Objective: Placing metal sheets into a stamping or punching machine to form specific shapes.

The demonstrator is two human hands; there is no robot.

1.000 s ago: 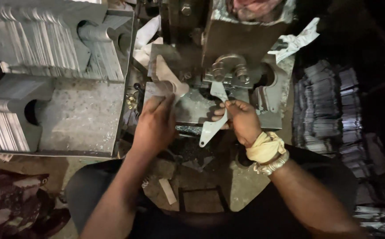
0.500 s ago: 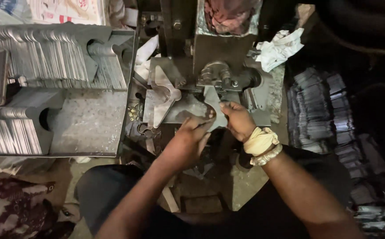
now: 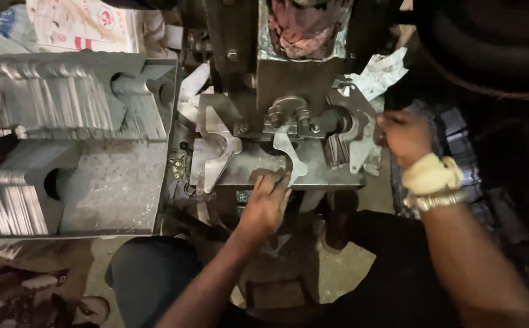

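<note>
The step in hand looks like seating a flat metal blank (image 3: 291,155) on the press bed (image 3: 331,176), under the die block (image 3: 290,112). The left hand (image 3: 266,203) sits at the bed's front edge with its fingertips (image 3: 279,181) pressed against the blank's lower end; whether they pinch it or only push it I cannot tell. The blank lies tilted near the middle of the bed, its upper end beneath the die.

The right hand (image 3: 404,136) is off the bed's right edge, fingers curled, beside a stamped piece (image 3: 357,159) hanging at that edge; whether it grips anything is unclear.

The next move, as I judge it, calls for squaring the blank and clearing the fingers from under the die.
</note>
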